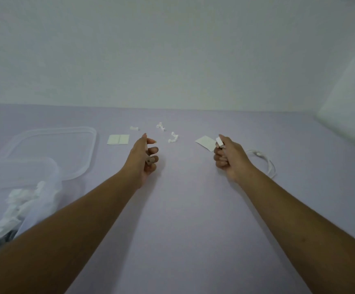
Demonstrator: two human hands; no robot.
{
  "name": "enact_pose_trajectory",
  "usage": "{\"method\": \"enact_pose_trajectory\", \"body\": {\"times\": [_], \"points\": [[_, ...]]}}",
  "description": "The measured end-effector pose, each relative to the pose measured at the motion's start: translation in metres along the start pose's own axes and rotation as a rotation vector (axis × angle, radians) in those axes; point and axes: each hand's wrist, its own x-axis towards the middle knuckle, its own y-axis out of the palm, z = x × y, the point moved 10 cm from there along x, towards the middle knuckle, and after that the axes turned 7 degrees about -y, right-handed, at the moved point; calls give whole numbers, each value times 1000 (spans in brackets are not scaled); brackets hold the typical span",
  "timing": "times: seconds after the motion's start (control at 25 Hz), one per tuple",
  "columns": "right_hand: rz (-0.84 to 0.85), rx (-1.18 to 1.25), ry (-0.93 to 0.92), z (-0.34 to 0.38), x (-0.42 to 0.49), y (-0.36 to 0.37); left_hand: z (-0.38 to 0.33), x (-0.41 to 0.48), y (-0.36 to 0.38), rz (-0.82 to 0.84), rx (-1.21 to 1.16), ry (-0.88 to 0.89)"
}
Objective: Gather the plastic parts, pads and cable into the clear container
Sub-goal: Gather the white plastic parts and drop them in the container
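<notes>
Head view: lilac surface [183, 209], pale wall [172, 49]; right fingers [222, 158] pinch pad [219, 142], left fingers [153, 150] curled, hold unclear.

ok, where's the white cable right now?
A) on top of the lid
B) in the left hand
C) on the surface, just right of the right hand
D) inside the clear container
C: the white cable lies looped on the purple surface just right of the right hand, which pinches a small white piece.

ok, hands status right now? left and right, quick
Left hand: fingers curled round what looks like a small pale part; blurred.
Right hand: pinching a small white piece at its fingertips.
</notes>
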Motion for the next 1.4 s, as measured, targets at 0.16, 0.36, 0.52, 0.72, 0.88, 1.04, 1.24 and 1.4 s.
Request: {"method": "enact_pose_trajectory", "body": {"times": [0.16, 0.36, 0.52, 0.72, 0.88, 1.04, 1.24, 1.4], "points": [[137, 613, 179, -11, 13, 50, -23, 31, 8, -81, 217, 114], [86, 397, 138, -24, 52, 63, -69, 68, 39, -295, 1180, 631], [38, 204, 133, -28, 69, 61, -55, 90, 66, -411, 1651, 670], [-5, -203, 17, -15, 94, 54, -43, 109, 97, -288, 2017, 807], [128, -886, -350, 14, 118, 86, -64, 109, 79, -33, 1648, 739], [126, -1410, -477, 10, 125, 115, -85, 131, 17, 245, 172, 125], [276, -1892, -781, -7, 117, 157, -98, 142, -7, 341, -367, 61], [219, -1018, -473, -1, 133, 151, -110, 150, -17, 301, -395, 106]]}}
